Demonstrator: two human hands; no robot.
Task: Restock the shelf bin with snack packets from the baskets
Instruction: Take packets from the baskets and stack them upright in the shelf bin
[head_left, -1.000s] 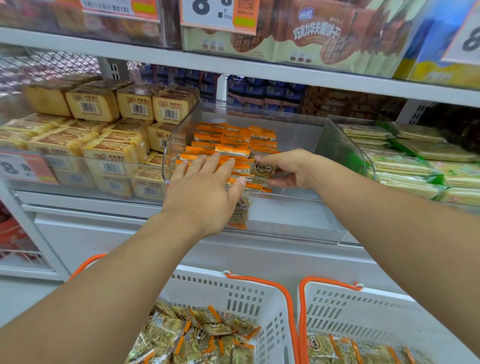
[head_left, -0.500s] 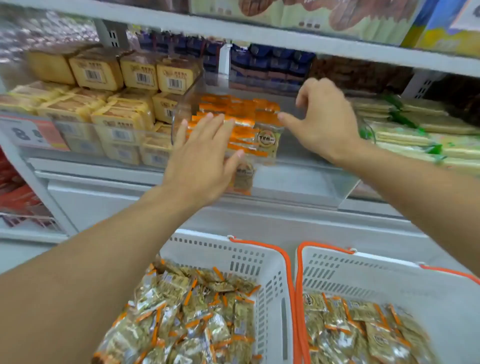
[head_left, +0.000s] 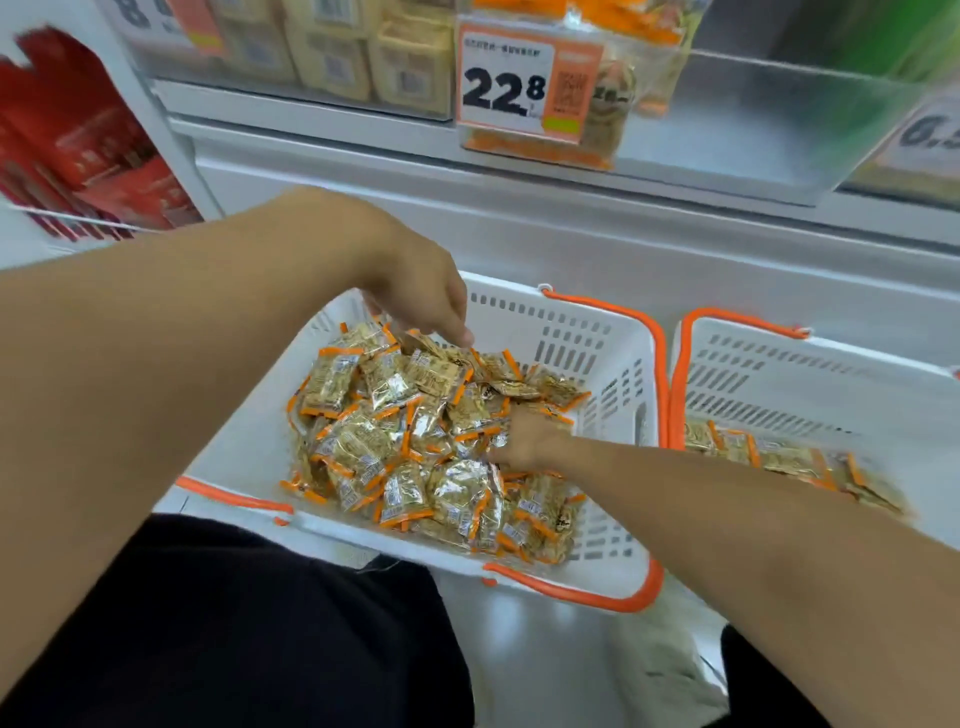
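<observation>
- While red boxes (head_left: 88, 150) sit on the far-left shelf, the left hand (head_left: 415, 283) hangs over the far edge of the left basket (head_left: 597, 338), fingers curled down, fingertips touching the top snack packets (head_left: 415, 441); whether it pinches 1, I cannot tell.
- Right hand (head_left: 524, 441) is buried in the same heap, fingers hidden, so its grip cannot be told.
- Above, the clear shelf bin (head_left: 727, 130) carries a 22.8 price tag (head_left: 524, 83).
- Right basket (head_left: 810, 379) holds more packets.
</observation>
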